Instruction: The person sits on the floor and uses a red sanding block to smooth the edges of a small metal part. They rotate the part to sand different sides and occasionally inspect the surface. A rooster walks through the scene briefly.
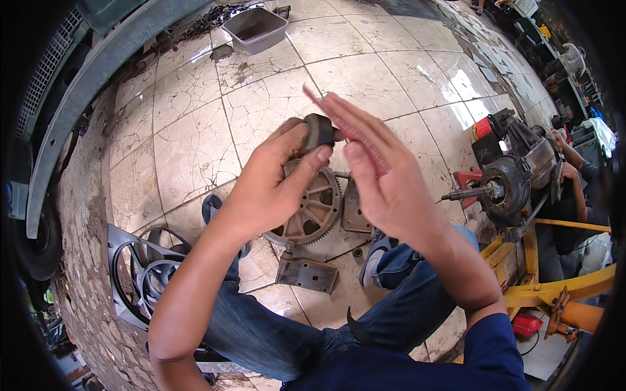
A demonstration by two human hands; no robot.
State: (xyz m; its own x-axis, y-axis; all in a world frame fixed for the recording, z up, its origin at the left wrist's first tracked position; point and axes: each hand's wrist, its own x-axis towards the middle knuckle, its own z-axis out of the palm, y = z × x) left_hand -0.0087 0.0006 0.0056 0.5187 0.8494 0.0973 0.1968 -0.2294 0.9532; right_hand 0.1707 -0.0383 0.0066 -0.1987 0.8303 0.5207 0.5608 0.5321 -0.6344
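Note:
My left hand (277, 176) grips a dark, thick metal ring (320, 131) between thumb and fingers, holding it above the floor. My right hand (394, 176) is close against the ring's right side, its fingers stretched long and slightly blurred. Along the palm side of those fingers runs a thin reddish strip (310, 95), perhaps sandpaper, held between fingers and thumb. Below the hands lies a toothed flywheel (306, 218), partly hidden by my left hand. Beside it are a dark metal plate (354, 212) and, nearer me, a metal bracket (310, 275) with holes.
A grey plastic basin (255, 31) stands on the cracked tile floor (189, 140) ahead. At right, a greasy gear assembly (505, 186) with a protruding shaft sits by a yellow frame (561, 289), near another person's arms. A fan shroud (140, 274) lies at my left.

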